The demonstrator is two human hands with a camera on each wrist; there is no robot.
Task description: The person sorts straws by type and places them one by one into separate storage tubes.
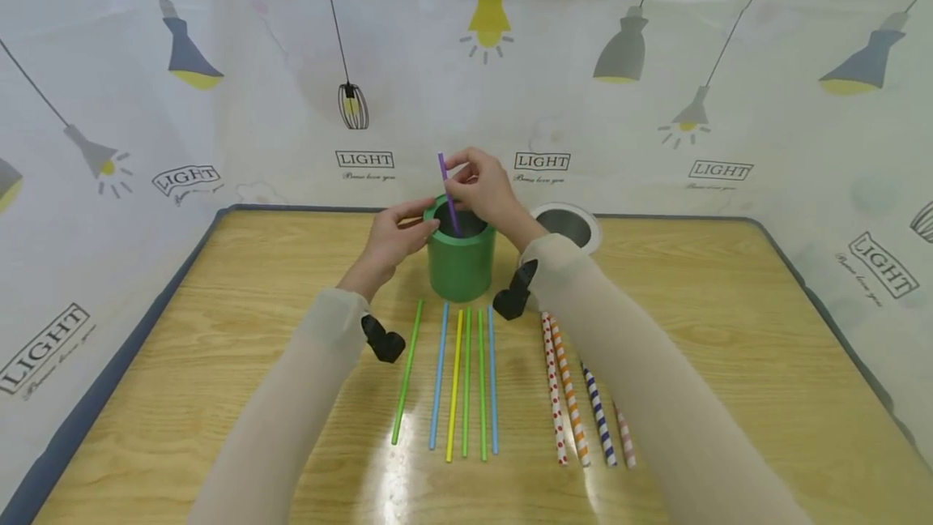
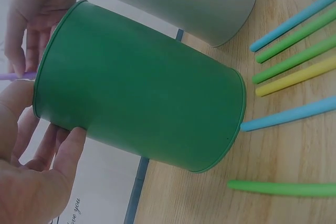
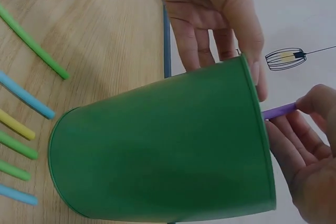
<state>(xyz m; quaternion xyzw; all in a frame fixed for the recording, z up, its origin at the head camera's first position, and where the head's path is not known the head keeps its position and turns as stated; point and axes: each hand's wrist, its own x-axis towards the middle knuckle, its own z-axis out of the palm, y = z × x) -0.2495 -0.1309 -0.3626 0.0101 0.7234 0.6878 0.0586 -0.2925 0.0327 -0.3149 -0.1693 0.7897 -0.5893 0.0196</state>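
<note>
A green bucket [image 1: 461,270] stands upright at the back middle of the table. My right hand [image 1: 487,189] pinches a purple straw [image 1: 444,172] between thumb and fingers above it. The straw slants down, its lower end inside the bucket's opening. At the bucket's left rim, my left hand [image 1: 397,240] holds on, with the thumb [image 3: 253,51] over the edge and the other fingers along the outside. In the left wrist view, only a short piece of the purple straw [image 2: 18,76] shows beyond the rim.
Plain straws in green [image 1: 406,375], blue [image 1: 439,379] and yellow [image 1: 454,387] lie in front of the green bucket. A white bucket [image 2: 178,3] stands to its right. Patterned paper straws [image 1: 571,395] lie partly under the right forearm. A printed backdrop [image 1: 423,63] borders the table.
</note>
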